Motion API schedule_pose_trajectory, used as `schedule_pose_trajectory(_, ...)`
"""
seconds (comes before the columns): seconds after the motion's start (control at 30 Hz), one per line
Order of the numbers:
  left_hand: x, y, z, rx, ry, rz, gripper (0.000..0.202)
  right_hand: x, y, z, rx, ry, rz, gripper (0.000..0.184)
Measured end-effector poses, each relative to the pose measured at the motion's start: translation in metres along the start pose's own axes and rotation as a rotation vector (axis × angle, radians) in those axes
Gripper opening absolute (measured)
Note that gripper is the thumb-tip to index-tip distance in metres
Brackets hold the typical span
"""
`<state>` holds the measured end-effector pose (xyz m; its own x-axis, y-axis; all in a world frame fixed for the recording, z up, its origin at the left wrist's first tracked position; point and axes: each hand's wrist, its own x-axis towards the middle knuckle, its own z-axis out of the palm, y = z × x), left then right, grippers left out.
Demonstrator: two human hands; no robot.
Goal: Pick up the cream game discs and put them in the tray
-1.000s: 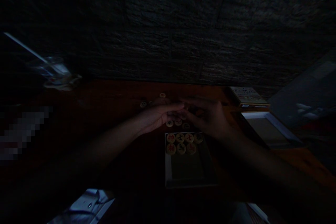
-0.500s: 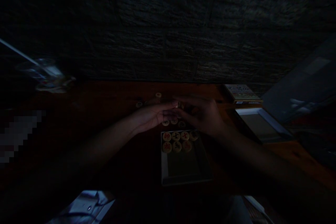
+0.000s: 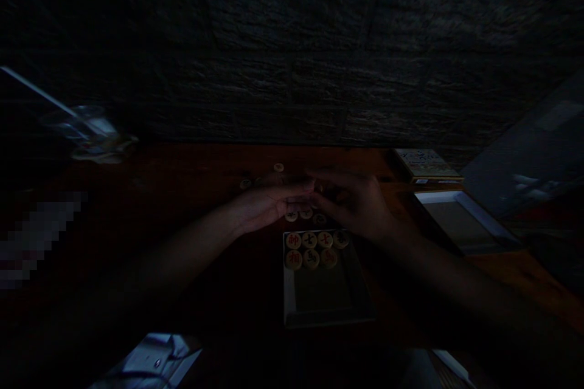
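The scene is very dark. My left hand [image 3: 267, 203] and my right hand [image 3: 360, 206] meet fingertip to fingertip over the dark wooden table [image 3: 182, 194]. Under and around them lie loose round chess pieces [image 3: 305, 214] with painted characters. Just in front stands an open shallow box [image 3: 287, 292]. Its far end holds two rows of round pieces [image 3: 310, 249] with red and dark characters. My left fingers are stretched flat towards the right hand. What lies between the fingers is hidden in the dark.
Two more loose pieces [image 3: 278, 167] lie farther back on the table. A printed box [image 3: 426, 165] and an open white-rimmed lid [image 3: 465, 219] sit at the right. A glass with a straw [image 3: 84, 127] stands at the far left. A stone wall rises behind.
Both hands stay together over the loose pieces with only small finger shifts. The view wobbles slightly left and back.
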<state>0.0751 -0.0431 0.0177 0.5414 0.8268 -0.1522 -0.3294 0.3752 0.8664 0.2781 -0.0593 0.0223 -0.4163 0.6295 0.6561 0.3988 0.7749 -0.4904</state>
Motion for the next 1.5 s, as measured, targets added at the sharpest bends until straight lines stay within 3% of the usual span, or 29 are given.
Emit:
schedule_pose_trajectory(0.27, -0.0001, -0.0015, -0.0020, 0.007, -0.012, 0.010, 0.025, -0.0001, 0.0005, 0.0014, -0.011, 0.025, -0.032, 0.035)
schedule_pose_trajectory(0.57, -0.0003, 0.0001, 0.0024, -0.119, -0.016, 0.012, 0.011, -0.0001, 0.0003, -0.0007, -0.009, 0.054, -0.038, 0.031)
schedule_pose_trajectory(1.27, 0.0043, -0.0009, -0.0018, -0.024, -0.125, 0.054, 0.037, -0.0020, 0.0022, -0.0038, -0.138, 0.048, -0.108, 0.033)
schedule_pose_trajectory(1.5, 0.0037, -0.0007, -0.0007, -0.048, -0.082, 0.017, 0.037, -0.0015, -0.0018, -0.0060, -0.152, 0.056, -0.095, 0.034)
